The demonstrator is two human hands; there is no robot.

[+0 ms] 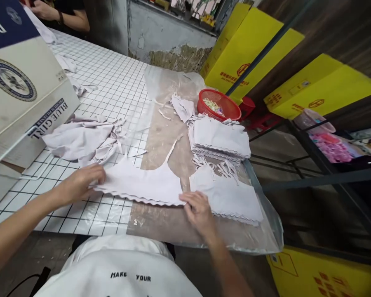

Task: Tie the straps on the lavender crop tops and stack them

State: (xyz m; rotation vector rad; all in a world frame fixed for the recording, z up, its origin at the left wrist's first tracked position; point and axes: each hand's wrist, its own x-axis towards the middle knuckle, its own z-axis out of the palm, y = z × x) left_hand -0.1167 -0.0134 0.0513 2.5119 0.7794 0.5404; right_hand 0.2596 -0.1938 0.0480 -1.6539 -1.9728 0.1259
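Observation:
A pale, strappy bralette (pixel 145 185) with a wavy lower edge lies spread out in front of me, partly on the grid cloth and partly on clear plastic. My left hand (pixel 82 181) has its fingers closed on the bralette's left end. At the lower right corner, my right hand (pixel 199 208) pinches the wavy edge between thumb and fingers. Just right of that hand sits a low stack of matching bralettes (pixel 231 196), straps on top. A thicker stack (pixel 221 138) stands behind it. Crumpled bralettes (pixel 80 138) lie in a heap beyond my left hand.
A large printed carton (pixel 24 78) with a white wire frame stands at left. A red basket (pixel 204 108) holds small pale pieces at the back right. Yellow cartons (pixel 244 49) and a dark metal rack (pixel 343 181) stand to the right. Another person's hand (pixel 46 10) shows at upper left.

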